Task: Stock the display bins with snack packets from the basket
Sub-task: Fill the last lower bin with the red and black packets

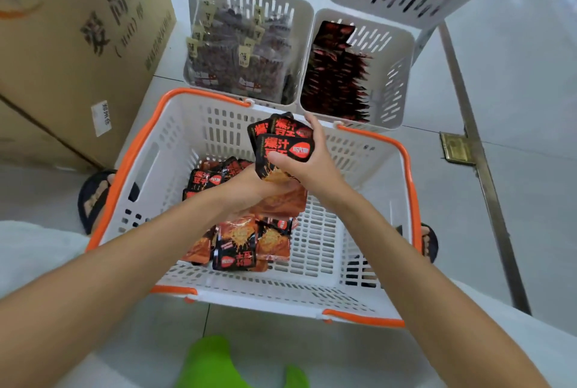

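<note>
Head view: both grips on a fanned stack of snack packets (pixel 282 145) above the white basket (pixel 131 165)
The packets are glossy black with red-orange lettering and an orange food picture; the right grip (pixel 307 165) pinches them, thumb across the front, and the left grip (pixel 246 189) holds their lower end. Loose packets (pixel 240 245) lie at the basket's centre, bare floor to their right. The stack is near the far orange rim, just before the partly filled bin (pixel 404 53) at upper right
</note>
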### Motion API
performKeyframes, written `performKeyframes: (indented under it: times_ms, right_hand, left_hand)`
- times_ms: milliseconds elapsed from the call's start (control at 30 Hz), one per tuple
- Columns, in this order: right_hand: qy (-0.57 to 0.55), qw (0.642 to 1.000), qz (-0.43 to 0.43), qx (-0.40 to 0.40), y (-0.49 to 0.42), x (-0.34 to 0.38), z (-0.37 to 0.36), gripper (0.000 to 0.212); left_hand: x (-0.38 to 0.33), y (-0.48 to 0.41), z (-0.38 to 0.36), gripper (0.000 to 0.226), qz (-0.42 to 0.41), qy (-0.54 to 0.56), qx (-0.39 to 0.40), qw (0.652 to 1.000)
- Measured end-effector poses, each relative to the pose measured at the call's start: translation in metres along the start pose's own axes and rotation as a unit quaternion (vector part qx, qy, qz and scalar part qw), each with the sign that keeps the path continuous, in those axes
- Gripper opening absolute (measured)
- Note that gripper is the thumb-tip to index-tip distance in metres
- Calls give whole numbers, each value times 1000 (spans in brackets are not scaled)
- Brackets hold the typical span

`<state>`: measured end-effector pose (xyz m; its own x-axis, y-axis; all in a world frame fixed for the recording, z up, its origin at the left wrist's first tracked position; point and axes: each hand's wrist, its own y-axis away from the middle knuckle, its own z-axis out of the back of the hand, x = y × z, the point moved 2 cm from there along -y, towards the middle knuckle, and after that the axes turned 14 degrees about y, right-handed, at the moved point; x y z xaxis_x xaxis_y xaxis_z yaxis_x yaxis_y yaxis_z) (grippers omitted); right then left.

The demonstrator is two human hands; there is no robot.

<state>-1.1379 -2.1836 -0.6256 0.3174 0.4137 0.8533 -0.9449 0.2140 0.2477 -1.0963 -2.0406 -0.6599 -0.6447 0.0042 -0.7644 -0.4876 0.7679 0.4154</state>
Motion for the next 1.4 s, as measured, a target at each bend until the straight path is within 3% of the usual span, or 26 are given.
performKeyframes:
  times_ms: [67, 133, 200, 267, 367, 467, 533, 600, 733, 833, 967, 1067, 1133, 1233, 1333, 1400]
  right_hand:
    - [-40, 998, 9, -38, 2, 1, -5, 110]
    - [-23, 991, 18, -130, 4, 9, -5, 111]
    - [57, 975, 55, -207, 6, 18, -5, 112]
    - [153, 960, 103, -210, 5, 24, -9, 110]
    - [164, 956, 81, -228, 0, 24, -2, 83]
    - [101, 957, 50, -268, 1, 22, 6, 59]
    - [85, 965, 36, -246, 2, 22, 11, 59]
    - [124, 968, 38, -216, -1, 23, 18, 72]
    - [183, 965, 44, -184, -5, 34, 35, 81]
    - [249, 960, 70, -107, -8, 39, 38, 89]
    - [240, 968, 74, -5, -13, 32, 64, 117]
    - [223, 970, 94, -11, -17, 22, 93, 128]
    - [211, 973, 91, 10, -23, 18, 108, 112]
    - [195, 975, 81, -68, -35, 11, 138, 81]
    - [94, 989, 72, -87, -44, -3, 168, 103]
    - [75, 991, 73, -84, -51, -11, 181, 93]
  left_hand:
    - [-2, -2, -3, 49, -15, -49, -5, 999]
    - [-4, -5, -3, 54, -47, -131, -54, 989]
    - [-2, -10, -3, 37, -100, -131, -107, 981]
    - [1, -12, -9, 30, -154, -130, -120, 972]
    - [-3, -12, -23, 68, -187, -217, -78, 955]
    - [-16, -13, -29, 65, -163, -193, -16, 967]
    - [-21, -17, -28, 64, -131, -183, 8, 974]
    - [-29, -17, -29, 61, -110, -182, 14, 977]
    - [-36, -27, -26, 52, -134, -189, -14, 973]
    - [-35, -34, -23, 45, -137, -144, -60, 978]
    - [-37, -42, -22, 37, -94, -202, -45, 974]
    - [-59, -58, -27, 34, -92, -322, -7, 942]
    - [-79, -74, -36, 41, -102, -394, 15, 913]
    - [-113, -107, -53, 39, -83, -505, 37, 858]
    - [-146, -150, -77, 38, -83, -599, 74, 793]
    - [-157, -179, -89, 44, -88, -622, 91, 773]
